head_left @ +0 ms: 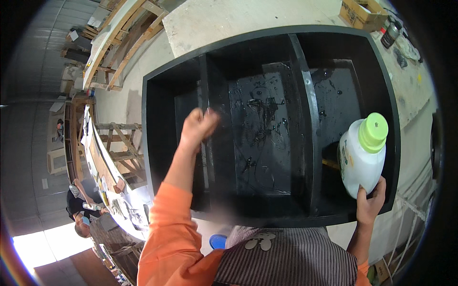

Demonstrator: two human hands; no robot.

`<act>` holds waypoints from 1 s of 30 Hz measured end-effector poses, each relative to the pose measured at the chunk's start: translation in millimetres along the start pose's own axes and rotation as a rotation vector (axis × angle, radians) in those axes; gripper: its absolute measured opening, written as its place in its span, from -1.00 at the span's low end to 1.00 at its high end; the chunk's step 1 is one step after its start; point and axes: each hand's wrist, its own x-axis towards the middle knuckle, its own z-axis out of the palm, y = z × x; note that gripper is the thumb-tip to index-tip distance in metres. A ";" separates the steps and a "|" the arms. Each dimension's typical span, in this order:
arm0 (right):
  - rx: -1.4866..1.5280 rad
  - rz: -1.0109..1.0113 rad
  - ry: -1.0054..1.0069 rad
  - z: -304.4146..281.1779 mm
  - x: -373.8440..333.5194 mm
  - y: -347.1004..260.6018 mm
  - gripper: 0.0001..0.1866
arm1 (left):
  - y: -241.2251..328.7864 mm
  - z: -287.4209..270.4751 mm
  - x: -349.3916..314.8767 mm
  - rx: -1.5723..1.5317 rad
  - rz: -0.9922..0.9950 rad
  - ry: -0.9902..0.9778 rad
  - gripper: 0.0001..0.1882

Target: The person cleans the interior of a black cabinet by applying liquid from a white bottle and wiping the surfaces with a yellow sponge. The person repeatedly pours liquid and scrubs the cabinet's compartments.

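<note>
A black open box frame with two dividers lies in front of me. Glossy wet blobs and streaks cover the floor of its middle compartment, with more drops in the right one. My right hand grips the lower end of a white bottle with a light green cap, held tilted over the right compartment. My left hand is closed above the left divider, its fingers curled and slightly blurred. Whatever it may hold is hidden.
A cardboard box and a dark bottle stand on the pale surface at the far right. Wooden trestles are on the left, where another person works at a long table. A blue round object lies below the frame's near edge.
</note>
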 end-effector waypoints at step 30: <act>-0.009 -0.070 0.053 -4.4 -1.3 19.2 -0.57 | -0.9 -3.4 23.2 0.042 -0.002 0.045 -0.73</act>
